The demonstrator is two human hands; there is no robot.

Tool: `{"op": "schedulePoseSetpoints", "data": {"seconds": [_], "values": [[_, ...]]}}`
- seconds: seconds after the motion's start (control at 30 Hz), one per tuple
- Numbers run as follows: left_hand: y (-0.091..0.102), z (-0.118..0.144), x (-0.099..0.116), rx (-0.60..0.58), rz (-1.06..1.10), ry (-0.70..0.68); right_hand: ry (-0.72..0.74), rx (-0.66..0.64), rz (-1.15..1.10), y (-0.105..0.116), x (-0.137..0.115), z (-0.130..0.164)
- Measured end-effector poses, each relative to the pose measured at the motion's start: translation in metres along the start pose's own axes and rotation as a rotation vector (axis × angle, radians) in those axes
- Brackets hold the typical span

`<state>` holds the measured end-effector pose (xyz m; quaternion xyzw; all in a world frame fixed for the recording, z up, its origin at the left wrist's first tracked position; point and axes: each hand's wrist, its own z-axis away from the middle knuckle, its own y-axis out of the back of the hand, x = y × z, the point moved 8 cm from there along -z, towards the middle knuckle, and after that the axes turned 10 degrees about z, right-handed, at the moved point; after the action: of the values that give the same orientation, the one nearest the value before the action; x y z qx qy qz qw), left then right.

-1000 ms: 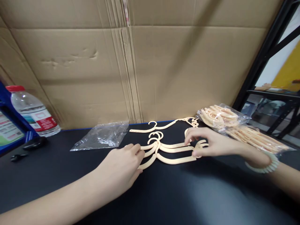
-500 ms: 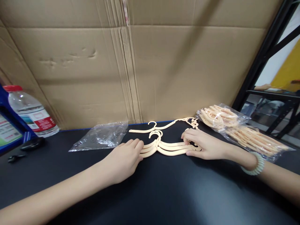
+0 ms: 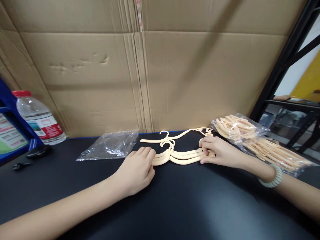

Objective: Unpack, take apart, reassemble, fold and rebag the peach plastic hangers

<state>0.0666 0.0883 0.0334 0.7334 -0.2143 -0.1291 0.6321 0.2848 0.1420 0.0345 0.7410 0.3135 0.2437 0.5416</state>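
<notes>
Several cream hangers (image 3: 183, 159) lie nested together on the black table (image 3: 190, 206), their hooks pointing away from me. My left hand (image 3: 140, 168) is closed around the left ends of this stack, which its fingers hide. At the right ends, my right hand (image 3: 217, 151) grips the stack between thumb and fingers. Just behind lies another cream hanger (image 3: 175, 136), and a further cream hanger piece (image 3: 200, 129) touches or overlaps its right end; which of these I cannot tell.
A flat clear plastic bag (image 3: 107, 146) lies left of the hangers. Two clear bags of cream hangers (image 3: 232, 126) sit at the right. A red-capped water bottle (image 3: 41, 118) and a blue container (image 3: 11, 130) stand far left. Cardboard (image 3: 87, 73) walls the back edge.
The right fingers have closed in more on the hangers' right ends, and the stack looks slightly tighter. The whole view has shifted a little.
</notes>
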Motion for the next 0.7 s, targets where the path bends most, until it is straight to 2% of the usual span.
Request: {"op": "schedulePoseSetpoints", "data": {"seconds": [0.2,0.3,0.7], "values": [[-0.001,0.000,0.003,0.146,0.153,-0.149,-0.116,0.064,-0.133,0.006,0.009,0.001],[-0.003,0.001,0.001,0.189,0.238,-0.168,-0.170,0.079,-0.200,0.004,0.019,0.003],[-0.007,-0.002,0.000,0.217,0.101,-0.135,-0.039,-0.050,-0.171,-0.002,0.008,0.003]]}}
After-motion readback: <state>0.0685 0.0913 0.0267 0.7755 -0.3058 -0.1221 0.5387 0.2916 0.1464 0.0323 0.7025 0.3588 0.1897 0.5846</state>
